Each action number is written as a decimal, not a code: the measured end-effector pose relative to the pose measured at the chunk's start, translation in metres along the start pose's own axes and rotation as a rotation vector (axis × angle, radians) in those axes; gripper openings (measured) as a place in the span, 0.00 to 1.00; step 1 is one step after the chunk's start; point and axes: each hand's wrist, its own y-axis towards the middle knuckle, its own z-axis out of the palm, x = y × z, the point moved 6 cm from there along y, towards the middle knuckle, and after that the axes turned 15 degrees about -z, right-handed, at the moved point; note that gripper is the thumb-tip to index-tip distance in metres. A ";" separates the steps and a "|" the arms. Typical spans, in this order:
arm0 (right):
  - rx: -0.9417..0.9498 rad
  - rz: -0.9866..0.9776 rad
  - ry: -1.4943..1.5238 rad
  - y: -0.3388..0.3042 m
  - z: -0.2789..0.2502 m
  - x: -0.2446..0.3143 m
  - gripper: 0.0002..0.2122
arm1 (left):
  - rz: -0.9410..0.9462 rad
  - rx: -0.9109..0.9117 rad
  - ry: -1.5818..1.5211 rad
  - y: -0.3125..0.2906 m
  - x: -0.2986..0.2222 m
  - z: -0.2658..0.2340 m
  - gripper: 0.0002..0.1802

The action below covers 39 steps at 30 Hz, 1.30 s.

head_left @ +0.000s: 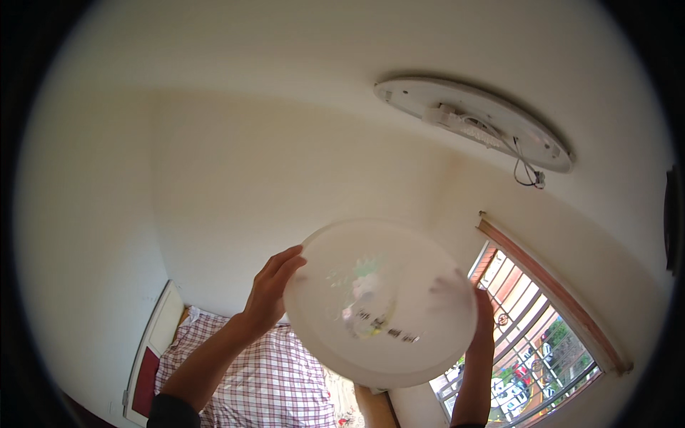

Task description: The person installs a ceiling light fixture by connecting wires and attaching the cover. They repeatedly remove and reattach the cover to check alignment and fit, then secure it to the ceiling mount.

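Between my hands is a round, translucent white ceiling-lamp cover, printed with a colourful picture and dark lettering. My left hand grips its left rim, thumb and fingers closed on the edge. On the opposite rim is my right hand; its fingers show blurred through the cover, pressed against its far side. Above and to the right, a round white lamp base is fixed to the ceiling, uncovered. Loose wires with a small connector hang from the base, apart from the cover.
Below on the left stands a bed with a red-and-white checked cover and a pale headboard. A barred window lies at the lower right, under a reddish-brown curtain rail. A dark object shows at the right edge.
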 end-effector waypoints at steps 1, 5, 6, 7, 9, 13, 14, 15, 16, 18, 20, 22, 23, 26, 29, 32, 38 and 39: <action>-0.029 0.068 0.022 -0.008 -0.003 -0.020 0.26 | -0.026 0.028 0.008 -0.009 0.003 -0.004 0.24; 0.066 0.098 0.059 -0.034 -0.001 -0.066 0.25 | 0.183 0.023 0.186 -0.039 0.003 -0.015 0.30; 0.020 0.146 -0.079 -0.043 -0.002 -0.079 0.25 | 0.130 0.048 0.139 -0.047 0.008 -0.016 0.35; 0.038 0.176 0.054 -0.050 0.003 -0.083 0.25 | 0.103 0.028 0.101 -0.054 0.009 -0.017 0.37; -0.009 0.131 -0.062 -0.062 0.010 -0.089 0.27 | -0.116 0.023 0.050 -0.077 0.019 -0.019 0.38; -0.006 0.046 -0.186 -0.077 0.034 -0.097 0.29 | -0.519 0.076 -0.123 -0.122 0.045 -0.027 0.32; -0.016 0.075 -0.208 -0.080 0.037 -0.099 0.28 | -0.665 0.147 -0.149 -0.132 0.054 -0.027 0.29; -0.009 0.081 -0.228 -0.083 0.039 -0.100 0.28 | -0.764 0.195 -0.196 -0.140 0.064 -0.028 0.26; -0.011 0.064 -0.247 -0.082 0.039 -0.098 0.28 | -0.835 0.244 -0.261 -0.144 0.068 -0.025 0.24; -0.008 0.122 -0.235 -0.084 0.039 -0.103 0.26 | -1.120 0.170 -0.526 -0.160 0.083 -0.025 0.18; -0.035 0.174 -0.266 -0.083 0.036 -0.109 0.24 | -1.304 0.144 -0.786 -0.171 0.088 -0.022 0.23; -0.034 0.194 -0.297 -0.082 0.035 -0.115 0.25 | -1.298 0.173 -0.748 -0.174 0.084 -0.019 0.28; -0.008 0.191 -0.300 -0.080 0.037 -0.118 0.25 | -1.191 0.165 -0.524 -0.172 0.081 -0.020 0.33; -0.043 0.224 -0.271 -0.082 0.033 -0.126 0.23 | -1.212 0.234 -0.350 -0.175 0.077 -0.011 0.28; -0.058 0.228 -0.185 -0.087 0.024 -0.129 0.20 | -1.172 0.257 -0.292 -0.176 0.072 -0.005 0.24; -0.008 0.238 -0.104 -0.095 0.014 -0.136 0.20 | -1.094 0.276 -0.370 -0.180 0.074 -0.005 0.23; -0.027 0.248 -0.258 -0.115 -0.014 -0.180 0.24 | -1.161 0.349 -0.177 -0.208 0.106 0.005 0.26; -0.018 0.352 -0.041 -0.130 -0.018 -0.193 0.21 | -1.163 0.325 -0.199 -0.217 0.105 0.006 0.27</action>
